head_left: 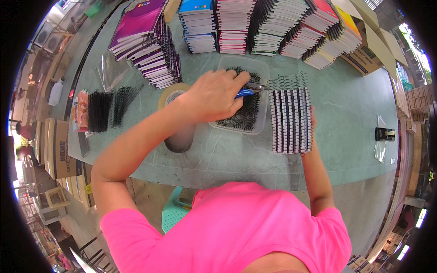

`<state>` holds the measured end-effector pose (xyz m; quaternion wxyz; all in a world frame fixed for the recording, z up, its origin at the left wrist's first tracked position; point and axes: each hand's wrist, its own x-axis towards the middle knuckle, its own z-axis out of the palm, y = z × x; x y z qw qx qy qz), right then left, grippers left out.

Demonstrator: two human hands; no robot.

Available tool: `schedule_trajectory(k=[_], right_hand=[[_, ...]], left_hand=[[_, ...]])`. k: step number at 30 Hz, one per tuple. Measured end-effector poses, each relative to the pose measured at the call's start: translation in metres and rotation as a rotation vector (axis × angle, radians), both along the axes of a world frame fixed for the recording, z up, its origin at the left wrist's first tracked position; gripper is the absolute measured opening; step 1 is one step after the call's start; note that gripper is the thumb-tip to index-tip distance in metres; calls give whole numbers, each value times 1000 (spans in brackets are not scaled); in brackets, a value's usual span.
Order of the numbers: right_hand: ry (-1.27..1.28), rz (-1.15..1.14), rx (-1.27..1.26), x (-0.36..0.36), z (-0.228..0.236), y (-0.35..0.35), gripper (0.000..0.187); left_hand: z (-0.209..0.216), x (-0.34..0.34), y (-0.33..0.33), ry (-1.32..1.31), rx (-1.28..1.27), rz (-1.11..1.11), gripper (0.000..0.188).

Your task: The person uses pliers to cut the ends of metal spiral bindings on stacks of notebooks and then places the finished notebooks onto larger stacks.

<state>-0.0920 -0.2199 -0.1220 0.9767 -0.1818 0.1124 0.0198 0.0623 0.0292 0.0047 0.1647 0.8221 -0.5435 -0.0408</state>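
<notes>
— Where was the stack?
— Right of the tray (263, 73), my right hand (312, 119) behind it, grip hidden. Left hand (214, 96) clamped the pliers (249, 90).
— Handling?
— The stack (290, 119) looked light, wiry; I'd hold its sides.

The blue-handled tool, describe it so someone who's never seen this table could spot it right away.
Start at the green table and find the clear plastic tray of black wire coils in front of the notebook stacks. Above that tray the left hand grips blue-handled pliers, metal tip pointing right toward the striped notebook bundle. It is the only blue-handled thing there.
</notes>
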Motion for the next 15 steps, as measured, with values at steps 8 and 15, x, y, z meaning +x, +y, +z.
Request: schedule_trajectory(k=[8,15], right_hand=[[-1,17,-131,3,-2,-3,59],[51,2,-154,5,-5,-2,59]], left_hand=[[-8,11,-7,-451,0,-51,42],[-6,10,-7,-484,27,-56,42]])
